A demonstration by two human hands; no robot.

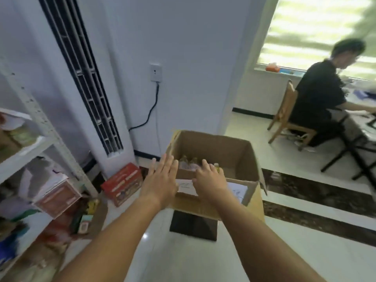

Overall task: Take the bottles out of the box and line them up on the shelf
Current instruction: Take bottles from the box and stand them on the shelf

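— Is either hand holding anything?

— No. The left hand (162, 180) is hovering flat, its fingers (167, 165) straight, over the near-left corner of the cardboard box (223, 151). The right hand (210, 180) is hanging beside it with its fingers loosely bent, gripping nothing that I can make out.

— And the bottles?

— The bottles (188, 163) are standing upright inside the box, just beyond both sets of fingertips, huddled by the left wall.

— How will they be handling?

— They're small and capped, so I'm guessing light and stiff, but smooth and perhaps slippery. Glass or plastic, it's too blurred to tell. I'd be gripping one round the body, under the cap, and lifting it straight up. The shelf (26, 148) is waiting well off to the left of the left fingers.
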